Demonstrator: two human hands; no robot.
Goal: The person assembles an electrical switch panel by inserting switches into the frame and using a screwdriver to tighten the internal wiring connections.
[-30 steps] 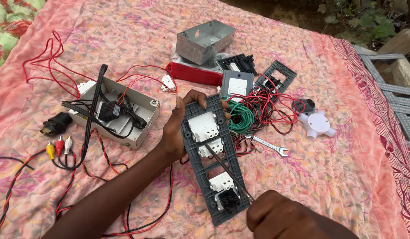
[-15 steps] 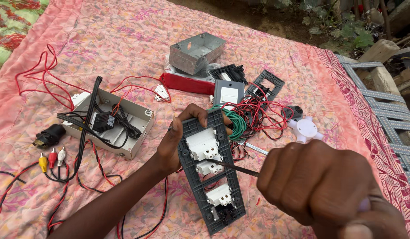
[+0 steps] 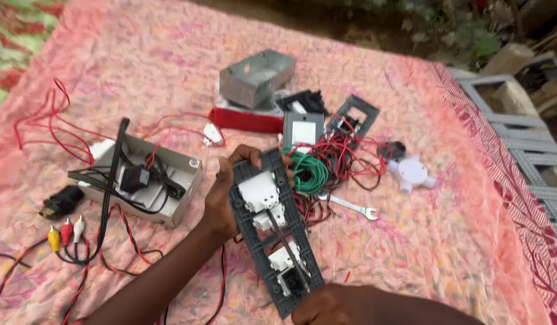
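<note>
I see the left hand [image 3: 223, 195] wrapped around the upper edge of a long grey plastic switch frame [image 3: 272, 232] fitted with white modules, tilted above the pink patterned cloth [image 3: 447, 241]. My right hand [image 3: 344, 304], at the frame's lower end, looks closed on a thin dark screwdriver [image 3: 286, 241] lying along it. A green wire coil [image 3: 308, 171] and silver spanner [image 3: 349, 206] lie just right of the frame.

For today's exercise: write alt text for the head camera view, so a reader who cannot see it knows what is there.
A person's left hand grips a long grey switch-plate frame holding white modules, while the right hand works a thin screwdriver against it. Around them on a pink patterned cloth lie a metal box of cables, coiled green wire, red wires and a spanner.
</note>
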